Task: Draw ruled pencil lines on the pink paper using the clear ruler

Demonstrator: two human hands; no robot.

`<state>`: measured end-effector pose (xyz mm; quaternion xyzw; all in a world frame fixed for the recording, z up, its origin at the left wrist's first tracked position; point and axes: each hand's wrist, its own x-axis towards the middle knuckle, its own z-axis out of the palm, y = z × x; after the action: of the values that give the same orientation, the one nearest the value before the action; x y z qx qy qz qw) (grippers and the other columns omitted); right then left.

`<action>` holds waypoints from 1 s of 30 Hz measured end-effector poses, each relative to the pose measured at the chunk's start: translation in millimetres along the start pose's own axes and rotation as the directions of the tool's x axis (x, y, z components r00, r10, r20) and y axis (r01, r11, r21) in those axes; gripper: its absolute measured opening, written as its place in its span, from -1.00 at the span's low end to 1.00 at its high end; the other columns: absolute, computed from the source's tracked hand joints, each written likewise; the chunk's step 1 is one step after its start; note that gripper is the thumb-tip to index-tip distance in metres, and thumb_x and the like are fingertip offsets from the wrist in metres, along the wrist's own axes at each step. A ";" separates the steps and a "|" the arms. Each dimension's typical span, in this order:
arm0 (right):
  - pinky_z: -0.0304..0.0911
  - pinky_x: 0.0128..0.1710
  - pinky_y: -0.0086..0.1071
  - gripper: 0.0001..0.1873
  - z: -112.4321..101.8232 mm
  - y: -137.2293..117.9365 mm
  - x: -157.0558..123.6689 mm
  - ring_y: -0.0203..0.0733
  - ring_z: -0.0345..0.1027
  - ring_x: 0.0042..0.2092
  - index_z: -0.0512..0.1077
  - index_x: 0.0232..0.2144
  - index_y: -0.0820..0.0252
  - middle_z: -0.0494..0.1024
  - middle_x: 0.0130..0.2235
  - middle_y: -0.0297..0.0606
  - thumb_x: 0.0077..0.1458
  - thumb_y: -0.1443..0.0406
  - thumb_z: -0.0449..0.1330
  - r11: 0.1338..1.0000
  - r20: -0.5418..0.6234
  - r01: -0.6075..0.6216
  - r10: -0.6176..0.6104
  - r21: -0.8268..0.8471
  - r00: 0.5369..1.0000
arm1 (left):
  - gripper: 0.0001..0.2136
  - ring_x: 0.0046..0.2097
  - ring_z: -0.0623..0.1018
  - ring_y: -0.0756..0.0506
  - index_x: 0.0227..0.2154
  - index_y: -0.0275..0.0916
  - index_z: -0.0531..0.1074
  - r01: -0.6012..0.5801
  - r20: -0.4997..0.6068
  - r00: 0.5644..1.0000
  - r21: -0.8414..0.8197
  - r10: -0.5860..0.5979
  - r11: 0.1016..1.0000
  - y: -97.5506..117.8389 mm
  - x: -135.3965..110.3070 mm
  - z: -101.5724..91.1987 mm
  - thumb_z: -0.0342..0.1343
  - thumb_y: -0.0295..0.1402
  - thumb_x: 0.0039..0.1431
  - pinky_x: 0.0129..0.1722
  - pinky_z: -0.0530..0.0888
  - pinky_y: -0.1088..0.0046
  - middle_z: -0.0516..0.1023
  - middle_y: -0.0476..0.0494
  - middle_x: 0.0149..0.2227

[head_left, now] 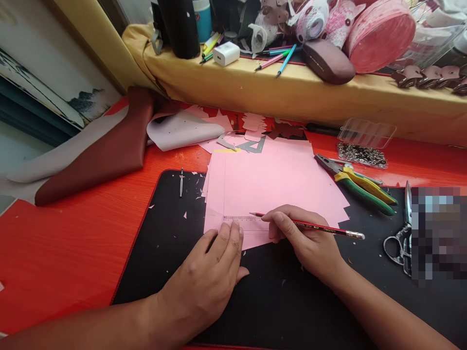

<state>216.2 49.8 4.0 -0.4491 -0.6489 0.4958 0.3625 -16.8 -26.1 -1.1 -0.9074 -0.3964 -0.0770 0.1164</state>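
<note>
A pink sheet (270, 180) with thin drawn lines lies on a black mat (168, 243). Across its lower part runs a clear ruler (246, 218) with small markings. My left hand (215, 262) rests flat, its fingertips pressing the ruler's lower edge onto the sheet. A red and black pencil (324, 228) is gripped in my right hand (306, 238). Its point is at the upper edge of the ruler, just right of my left fingertips, and its eraser end sticks out to the right. The lower fingers of my right hand are partly hidden.
Green and yellow pliers (365, 189) and scissors (399, 243) lie to the right. Behind are grey drafting tools (255, 145) and a clear box (361, 153) of metal rings. A silver pen-like tool (181, 183) is left; a brown sheet of material (105, 160) lies farther left.
</note>
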 end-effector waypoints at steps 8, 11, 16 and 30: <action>0.46 -0.44 -0.34 -0.52 -3.8 -0.6 0.8 -0.21 0.47 -0.47 0.70 -0.26 0.17 0.60 -0.49 -0.27 0.47 -0.06 0.25 1.000 -0.134 0.009 -0.011 -0.014 0.991 | -0.57 0.22 0.61 -0.35 0.22 -0.51 0.58 -0.018 0.028 0.999 0.028 0.017 0.999 0.4 -1.2 1.5 0.10 -0.20 0.60 0.16 0.47 0.14 0.64 -0.50 0.23; 0.42 -0.46 -0.35 -0.55 -6.7 1.0 1.6 -0.22 0.45 -0.47 0.70 -0.25 0.18 0.59 -0.48 -0.29 0.47 -0.03 0.25 1.000 -0.164 0.011 -0.013 -0.014 0.986 | -0.54 0.24 0.60 -0.35 0.23 -0.51 0.57 -0.027 0.044 0.999 0.042 0.025 0.999 0.2 -1.6 1.6 0.10 -0.17 0.60 0.16 0.48 0.14 0.62 -0.51 0.25; 0.39 -0.44 -0.36 -0.59 -10.2 2.8 1.3 -0.23 0.45 -0.46 0.69 -0.25 0.17 0.59 -0.48 -0.30 0.50 0.02 0.24 0.999 -0.191 0.029 -0.035 -0.036 0.981 | -0.56 0.23 0.61 -0.33 0.21 -0.52 0.58 -0.020 0.016 1.000 0.055 0.019 0.998 -0.3 -0.5 0.0 0.04 -0.21 0.62 0.16 0.48 0.16 0.65 -0.46 0.23; 0.30 -0.50 -0.37 -0.60 -22.7 10.3 4.4 -0.27 0.37 -0.50 0.69 -0.26 0.15 0.57 -0.49 -0.33 0.49 0.01 0.26 0.994 -0.276 0.063 -0.086 -0.091 0.957 | -0.56 0.20 0.63 -0.32 0.17 -0.52 0.61 -0.014 -0.018 1.000 0.053 0.015 0.999 0.1 0.6 2.3 -0.03 -0.24 0.65 0.11 0.49 0.16 0.67 -0.44 0.21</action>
<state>237.9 62.3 -0.3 -0.5043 -0.6274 0.3867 0.4501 -16.2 -25.2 -3.2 -0.9060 -0.3908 -0.0741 0.1445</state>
